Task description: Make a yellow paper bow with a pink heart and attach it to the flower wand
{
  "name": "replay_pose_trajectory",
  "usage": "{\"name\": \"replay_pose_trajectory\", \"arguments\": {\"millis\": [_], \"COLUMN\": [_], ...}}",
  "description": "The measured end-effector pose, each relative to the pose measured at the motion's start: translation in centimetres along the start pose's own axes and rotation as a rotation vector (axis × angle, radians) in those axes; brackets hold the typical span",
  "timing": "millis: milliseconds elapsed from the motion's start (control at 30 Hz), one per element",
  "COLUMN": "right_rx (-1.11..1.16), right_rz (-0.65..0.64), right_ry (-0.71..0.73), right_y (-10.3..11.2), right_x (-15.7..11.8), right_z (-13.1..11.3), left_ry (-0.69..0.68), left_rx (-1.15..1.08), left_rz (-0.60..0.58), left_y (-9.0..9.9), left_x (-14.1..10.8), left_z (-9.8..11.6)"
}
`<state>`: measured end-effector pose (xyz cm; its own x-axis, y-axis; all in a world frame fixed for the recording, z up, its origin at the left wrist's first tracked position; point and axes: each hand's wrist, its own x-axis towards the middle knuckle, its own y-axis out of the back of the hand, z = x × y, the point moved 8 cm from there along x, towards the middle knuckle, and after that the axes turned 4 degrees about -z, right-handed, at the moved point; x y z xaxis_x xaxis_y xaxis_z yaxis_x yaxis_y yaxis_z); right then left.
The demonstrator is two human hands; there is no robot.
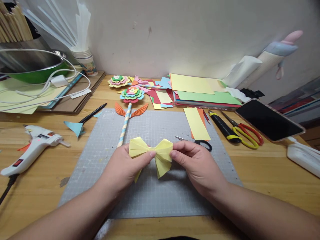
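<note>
Between my two hands is a folded yellow paper bow [163,163], held up over the grey cutting mat [100,186]. My left hand [127,163] grips its left side, the thumb pressed near the bow's middle. With thumb and fingertips, my right hand [197,160] pinches the edge of the right loop. Just behind lies a paper flower wand [126,121] with a striped stick and orange pleated leaves; its lower end is hidden by my left hand. Black-handled scissors [203,144] rest beyond my right hand, partly covered by it.
A white glue gun [37,145] lies at left near a black pen [93,112]. Yellow paper strips [197,123], a utility knife [225,126], red-and-yellow-handled pliers or scissors [246,135] and a phone [270,119] lie right. Coloured paper stacks [207,98] and another paper flower [116,81] sit at the back.
</note>
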<state>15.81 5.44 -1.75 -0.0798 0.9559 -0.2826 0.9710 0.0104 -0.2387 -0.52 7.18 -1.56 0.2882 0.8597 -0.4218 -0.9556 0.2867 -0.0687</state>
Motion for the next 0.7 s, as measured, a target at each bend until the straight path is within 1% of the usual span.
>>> {"name": "replay_pose_trajectory", "arguments": {"millis": [167, 333, 533, 700], "right_rx": [0.009, -0.003, 0.005, -0.061], "right_rz": [0.023, 0.034, 0.034, 0.030], "right_ry": [0.001, 0.005, 0.001, 0.036], "right_y": [0.12, 0.31, 0.17, 0.05], "right_x": [-0.08, 0.00, 0.00, -0.09], "right_z": [-0.07, 0.10, 0.19, 0.06], "left_ry": [-0.028, -0.009, 0.005, -0.014], "left_rx": [0.013, 0.022, 0.003, -0.015], "left_rz": [0.032, -0.007, -0.007, 0.010], "left_y": [-0.10, -0.45, -0.71, -0.84], "left_x": [-0.23, -0.28, -0.39, -0.51], "left_z": [0.41, 0.20, 0.12, 0.25]}}
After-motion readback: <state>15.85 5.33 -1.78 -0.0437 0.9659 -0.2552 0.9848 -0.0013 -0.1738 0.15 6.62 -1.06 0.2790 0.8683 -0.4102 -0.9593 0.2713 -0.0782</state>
